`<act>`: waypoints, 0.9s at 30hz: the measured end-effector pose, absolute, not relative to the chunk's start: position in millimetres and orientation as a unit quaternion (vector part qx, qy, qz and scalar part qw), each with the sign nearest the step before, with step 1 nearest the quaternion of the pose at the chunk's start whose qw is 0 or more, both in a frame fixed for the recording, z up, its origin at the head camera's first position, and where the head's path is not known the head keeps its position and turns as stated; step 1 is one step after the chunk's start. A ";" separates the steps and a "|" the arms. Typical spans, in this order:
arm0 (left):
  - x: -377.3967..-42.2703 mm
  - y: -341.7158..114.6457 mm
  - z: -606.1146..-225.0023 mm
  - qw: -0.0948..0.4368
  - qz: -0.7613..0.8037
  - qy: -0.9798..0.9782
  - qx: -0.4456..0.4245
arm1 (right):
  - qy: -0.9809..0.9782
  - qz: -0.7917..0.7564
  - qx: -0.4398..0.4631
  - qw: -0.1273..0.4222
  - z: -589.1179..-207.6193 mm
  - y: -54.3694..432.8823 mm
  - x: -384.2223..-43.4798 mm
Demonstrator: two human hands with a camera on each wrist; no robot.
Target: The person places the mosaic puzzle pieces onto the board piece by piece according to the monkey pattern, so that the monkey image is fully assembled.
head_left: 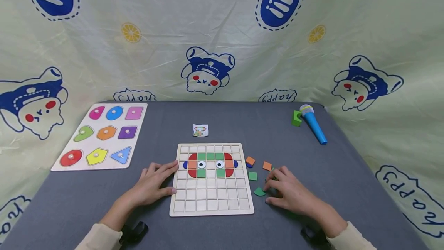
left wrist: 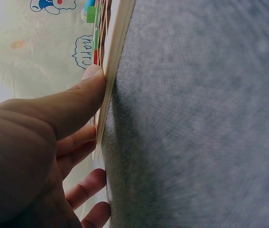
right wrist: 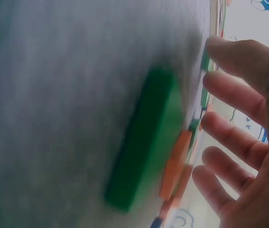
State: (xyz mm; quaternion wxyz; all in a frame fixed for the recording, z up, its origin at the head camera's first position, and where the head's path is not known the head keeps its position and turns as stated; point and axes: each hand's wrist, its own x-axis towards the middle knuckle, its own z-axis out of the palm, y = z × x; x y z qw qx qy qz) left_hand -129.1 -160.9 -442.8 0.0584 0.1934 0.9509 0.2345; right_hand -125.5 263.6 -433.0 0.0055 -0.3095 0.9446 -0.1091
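A pale gridded wooden board [head_left: 208, 205] lies flat, red, orange, green, blue and eye pieces [head_left: 210, 164] filling part of its upper rows. My left hand [head_left: 152, 184] rests at the board's left side, thumb and fingertips touching its edge, as the left wrist view also shows. Right of the board, my right hand [head_left: 291, 190] hovers low over loose pieces, fingers relaxed and spread. Nearest its fingertips are a green rounded piece [head_left: 259, 191] and a green square [head_left: 253, 176]. A blurred green block [right wrist: 141, 142] lies close below the hand in the right wrist view.
Orange squares [head_left: 267, 166] lie beyond the right hand. Behind the board is a small picture card [head_left: 200, 130]. A shape puzzle board [head_left: 114, 165] with knobbed pieces sits at left. At the back right are a blue toy microphone [head_left: 313, 124] and a green block [head_left: 296, 119].
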 end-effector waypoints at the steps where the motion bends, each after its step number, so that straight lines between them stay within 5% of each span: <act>1: -129.1 -160.7 -442.5 0.059 0.235 0.951 0.193 | 0.943 -0.111 -0.313 0.006 -433.3 262.5 -124.8; 12: -129.3 -160.2 -443.1 0.063 0.229 0.952 0.192 | 0.951 -0.089 -0.294 0.040 -432.0 250.3 -129.5; 27: -128.2 -160.8 -440.4 0.060 0.234 0.950 0.197 | 0.939 -0.113 -0.324 0.015 -434.1 253.1 -130.2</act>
